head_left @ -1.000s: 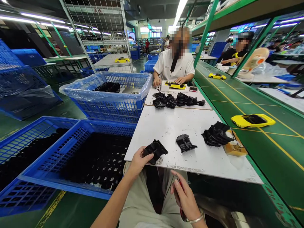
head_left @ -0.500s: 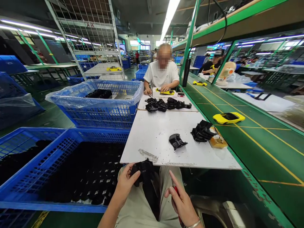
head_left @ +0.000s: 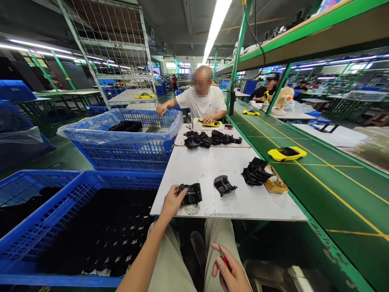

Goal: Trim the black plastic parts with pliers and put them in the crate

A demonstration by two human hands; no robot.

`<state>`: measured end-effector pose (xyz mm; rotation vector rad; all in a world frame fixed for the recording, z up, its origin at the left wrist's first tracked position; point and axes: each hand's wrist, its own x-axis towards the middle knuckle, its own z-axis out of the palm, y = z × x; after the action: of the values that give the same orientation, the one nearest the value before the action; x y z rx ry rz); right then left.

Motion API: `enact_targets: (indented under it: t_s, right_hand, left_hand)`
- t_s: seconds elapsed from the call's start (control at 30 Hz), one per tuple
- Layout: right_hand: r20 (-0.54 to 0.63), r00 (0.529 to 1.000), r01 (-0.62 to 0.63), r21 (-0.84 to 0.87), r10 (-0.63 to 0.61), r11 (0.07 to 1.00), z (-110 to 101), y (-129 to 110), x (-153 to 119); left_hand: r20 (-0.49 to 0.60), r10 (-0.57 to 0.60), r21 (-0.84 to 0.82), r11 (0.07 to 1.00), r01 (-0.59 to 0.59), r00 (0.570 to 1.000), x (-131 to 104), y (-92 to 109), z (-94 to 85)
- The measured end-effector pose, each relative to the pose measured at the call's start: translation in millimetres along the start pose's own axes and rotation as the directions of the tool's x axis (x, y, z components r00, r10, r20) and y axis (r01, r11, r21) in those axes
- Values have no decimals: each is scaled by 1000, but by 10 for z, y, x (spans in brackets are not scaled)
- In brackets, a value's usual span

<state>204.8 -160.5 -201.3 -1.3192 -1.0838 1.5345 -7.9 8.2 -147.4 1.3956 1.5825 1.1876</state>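
Observation:
My left hand (head_left: 172, 201) holds a black molded plastic part (head_left: 192, 194) by its left side, at the near left edge of the white table (head_left: 212, 162). In my right hand (head_left: 229, 269), low over my lap, is a red-handled tool (head_left: 223, 256) with its metal tip pointing up. Another black part (head_left: 224, 185) lies alone near the table's middle. Farther right, a stack of black parts (head_left: 255, 171) rests beside a yellowish block (head_left: 276, 184).
Blue crates (head_left: 130, 156) stand at the left, the near one (head_left: 54, 211) full of black parts. Across the table a person (head_left: 202, 99) reaches toward the far crate. More black parts (head_left: 209, 138) lie before them. A yellow toy car (head_left: 287, 153) sits on the green belt (head_left: 322, 182).
My left hand has moved up from over my lap to the table with the black part. My right hand has lowered slightly. The person opposite has stretched an arm over the far crate.

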Motion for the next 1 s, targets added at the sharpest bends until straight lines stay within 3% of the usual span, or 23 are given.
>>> enact_targets:
  t_s: [0.13, 0.27, 0.37, 0.43, 0.47, 0.5, 0.53, 0.57, 0.6, 0.63, 0.87, 1.0]
  right_hand:
    - [-77, 997, -6, -3, 6, 1000, 34, 104, 46]
    - [-39, 999, -16, -17, 15, 1000, 82, 186, 135]
    - [31, 999, -27, -75, 29, 997, 74, 191, 195]
    - [94, 995, -24, -136, 37, 990, 38, 175, 222]
    - [124, 992, -18, -174, 40, 985, 13, 168, 231]
    - [146, 989, -6, -216, 39, 976, -14, 164, 237]
    - [162, 986, 8, -258, 35, 966, -42, 165, 241]
    - [175, 984, 23, -298, 31, 954, -67, 169, 241]
    - [188, 982, 34, -332, 31, 943, -87, 175, 240]
    - [207, 978, 39, -358, 39, 933, -101, 182, 236]
    - [377, 920, 65, -423, 110, 904, -6, 54, 156]
    - [432, 899, 128, -421, 75, 898, 66, -119, 128]
  left_hand:
    - [-38, 24, 112, 994, -20, 999, 125, -8, 60]
    - [-53, 125, 186, 976, -113, 991, 140, 49, 47]
    - [-20, 212, 206, 957, -204, 977, -71, 159, 12]
    - [91, 257, 172, 948, -269, 962, -333, 237, 1]
    - [209, 289, 128, 939, -319, 934, -482, 265, 2]
    - [377, 340, 49, 922, -385, 862, -632, 282, 8]
    - [528, 387, -22, 896, -443, 756, -772, 285, 18]
    - [612, 406, -56, 878, -475, 679, -897, 272, 31]
    - [661, 405, -58, 867, -496, 632, -1002, 244, 46]
    - [683, 394, -40, 861, -507, 615, -1085, 204, 61]
    - [589, 375, -42, 899, -437, 716, -1303, -138, 119]
    - [532, 285, -73, 954, -291, 797, -1366, -115, 92]
